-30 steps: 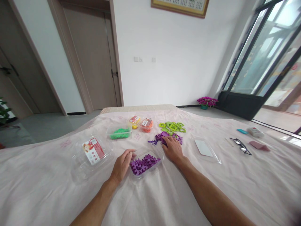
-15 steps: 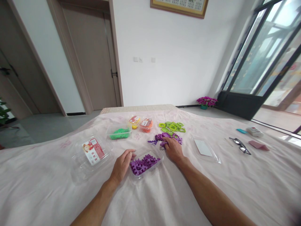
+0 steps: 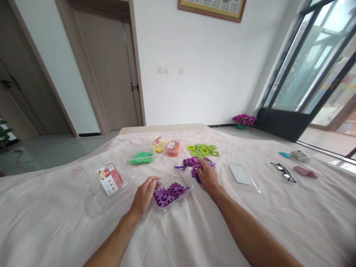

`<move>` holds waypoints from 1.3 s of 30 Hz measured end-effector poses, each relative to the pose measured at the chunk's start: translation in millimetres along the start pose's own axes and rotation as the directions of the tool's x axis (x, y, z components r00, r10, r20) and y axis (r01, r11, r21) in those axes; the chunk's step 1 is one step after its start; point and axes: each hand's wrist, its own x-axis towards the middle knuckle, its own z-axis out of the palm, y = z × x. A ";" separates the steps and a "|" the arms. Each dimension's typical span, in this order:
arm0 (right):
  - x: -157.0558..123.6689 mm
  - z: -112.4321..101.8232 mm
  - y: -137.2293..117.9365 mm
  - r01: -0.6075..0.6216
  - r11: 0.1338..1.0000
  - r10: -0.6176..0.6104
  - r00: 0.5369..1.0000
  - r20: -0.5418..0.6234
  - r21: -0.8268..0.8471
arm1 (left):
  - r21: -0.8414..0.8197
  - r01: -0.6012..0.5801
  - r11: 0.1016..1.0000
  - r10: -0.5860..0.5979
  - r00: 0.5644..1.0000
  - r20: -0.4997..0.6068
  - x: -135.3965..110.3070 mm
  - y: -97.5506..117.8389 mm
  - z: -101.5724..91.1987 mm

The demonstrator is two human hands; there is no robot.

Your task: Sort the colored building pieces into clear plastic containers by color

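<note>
My left hand [image 3: 145, 193] is closed on the left rim of a clear plastic container [image 3: 190, 188], thumb and fingers together at its edge. Inside the container lie purple plastic building pieces [image 3: 170, 194] with notched edges. Up and to the right is a loose pile of purple building pieces [image 3: 191, 162] on the cloth. My right hand [image 3: 208, 176] is in the near right part of that pile, fingers bent down and closed on a purple piece [image 3: 198, 178], mostly hidden beneath them. Lime-green building pieces [image 3: 204, 150] lie just behind the purple pile.
A tub of green pieces [image 3: 141, 157], a yellow tub [image 3: 159, 144] and an orange tub [image 3: 172, 147] stand behind. Clear lids with a label [image 3: 110, 179] lie left. At right are a clear lid with white card [image 3: 239, 174], glasses [image 3: 283, 171] and a pink cloth [image 3: 305, 171].
My right hand has shifted slightly right and toward me within the purple pile, and a purple piece now shows below its fingers. My left hand and the container have stayed in place.
</note>
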 end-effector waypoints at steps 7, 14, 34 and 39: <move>4.0 4.2 5.1 -0.006 0.999 0.006 1.000 0.015 -0.034 | 0.004 0.009 1.000 -0.009 1.000 0.008 -0.6 1.9 -0.5; 5.2 2.8 7.7 -0.019 1.000 0.019 0.999 0.043 -0.020 | 0.009 0.002 1.000 -0.002 1.000 0.009 -0.6 0.4 -0.8; 8.6 9.4 13.1 -0.019 0.998 0.016 0.998 0.057 0.056 | 0.024 -0.004 1.000 0.003 1.000 0.014 0.2 -0.9 -0.7; 9.1 10.5 15.1 -0.019 0.997 0.015 0.998 0.061 0.068 | 0.017 -0.003 1.000 0.003 1.000 0.014 0.6 -1.4 -0.4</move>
